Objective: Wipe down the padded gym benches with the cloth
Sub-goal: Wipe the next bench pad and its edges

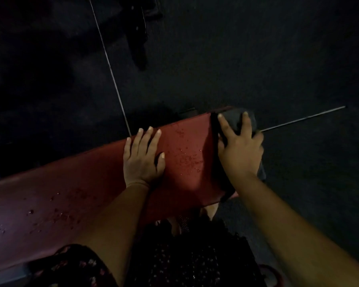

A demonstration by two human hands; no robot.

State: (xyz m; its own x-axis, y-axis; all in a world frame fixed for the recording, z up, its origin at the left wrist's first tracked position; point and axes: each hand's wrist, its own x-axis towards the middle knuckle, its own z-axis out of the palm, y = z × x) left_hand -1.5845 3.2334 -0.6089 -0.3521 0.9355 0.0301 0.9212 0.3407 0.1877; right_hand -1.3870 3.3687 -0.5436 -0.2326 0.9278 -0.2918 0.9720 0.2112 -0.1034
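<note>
While the left hand (142,160) lies flat on the red bench (184,183), its grip wide and empty, the right hand (239,148) holds the dark cloth (233,119) on the bench's right end, fingers curled over it. Wiping seems barely begun: droplets (187,160) dot the pad between the hands and further left. Next probably calls for a firm leftward sweep through them.

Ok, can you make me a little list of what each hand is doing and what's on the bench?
bench: red and padded
left hand: flat on the bench top, holding nothing
right hand: holds the dark cloth on the bench's right end
droplets: wet specks on the bench, between the hands and further left
floor: dark
</note>
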